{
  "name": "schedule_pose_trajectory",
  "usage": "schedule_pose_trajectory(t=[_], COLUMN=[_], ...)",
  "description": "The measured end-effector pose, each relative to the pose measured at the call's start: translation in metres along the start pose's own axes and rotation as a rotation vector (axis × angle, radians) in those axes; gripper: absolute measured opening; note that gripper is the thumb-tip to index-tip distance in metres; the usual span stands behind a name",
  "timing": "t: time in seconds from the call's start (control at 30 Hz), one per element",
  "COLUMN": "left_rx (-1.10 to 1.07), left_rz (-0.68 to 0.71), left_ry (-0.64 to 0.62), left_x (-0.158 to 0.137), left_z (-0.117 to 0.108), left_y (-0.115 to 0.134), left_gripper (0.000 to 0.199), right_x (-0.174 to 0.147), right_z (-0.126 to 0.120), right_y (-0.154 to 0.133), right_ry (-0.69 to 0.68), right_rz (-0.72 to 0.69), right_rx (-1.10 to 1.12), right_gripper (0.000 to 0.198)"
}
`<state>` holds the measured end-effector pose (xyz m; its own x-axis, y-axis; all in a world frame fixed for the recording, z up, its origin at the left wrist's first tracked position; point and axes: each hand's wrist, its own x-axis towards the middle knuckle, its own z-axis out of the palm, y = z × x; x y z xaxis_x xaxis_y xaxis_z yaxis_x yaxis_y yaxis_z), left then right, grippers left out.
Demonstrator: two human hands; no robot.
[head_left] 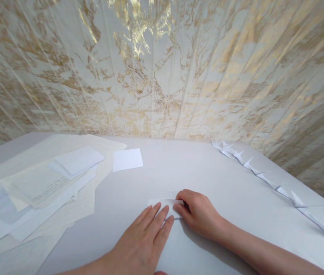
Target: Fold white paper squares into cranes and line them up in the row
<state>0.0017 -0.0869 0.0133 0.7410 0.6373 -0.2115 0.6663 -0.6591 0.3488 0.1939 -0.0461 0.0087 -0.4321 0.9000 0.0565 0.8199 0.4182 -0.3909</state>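
A small folded sheet of white paper [170, 203] lies flat on the white table in front of me. My left hand [146, 233] rests flat over its left part, fingers stretched out and slightly apart. At the paper's right end, my right hand [198, 210] pinches the edge between thumb and curled fingers. Some of the paper is hidden beneath both hands. Farther back sits a white square of paper [128, 159], touched by neither hand.
Loose sheets and printed papers [44, 183] overlap in a pile on the left. Several folded white paper figures [261, 175] with pointed tips line the right edge of the table [173, 160]. Behind it hangs a white curtain with gold patterns [150, 76].
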Motion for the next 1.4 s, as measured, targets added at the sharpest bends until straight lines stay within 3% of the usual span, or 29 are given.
schedule_pose_trajectory(t=[0.13,0.43,1.27,1.4], left_rx=[-0.029,0.036,-0.004,-0.017], left_rz=[0.004,0.007,-0.045,-0.062], left_ry=[-0.035,0.165,0.094,0.115], left_x=[0.0013,-0.0078,-0.0019,0.0006], left_z=[-0.0048,-0.0044,-0.0110,-0.0102], left_y=[0.0016,0.0066,0.0076,0.0078], left_gripper=[0.075,0.074,0.081,0.084], right_x=[-0.0010,0.0004,0.0007,-0.0037], right_z=[-0.0001,-0.0020,-0.0005,0.0006], right_y=[-0.0001,-0.0013,-0.0009,0.0055], right_ry=[-0.009,-0.015,-0.018,0.102], right_rz=[-0.004,-0.002,0.005,-0.005], right_rx=[-0.003,-0.019,-0.022,0.081], right_gripper=[0.013,0.015,0.014,0.020])
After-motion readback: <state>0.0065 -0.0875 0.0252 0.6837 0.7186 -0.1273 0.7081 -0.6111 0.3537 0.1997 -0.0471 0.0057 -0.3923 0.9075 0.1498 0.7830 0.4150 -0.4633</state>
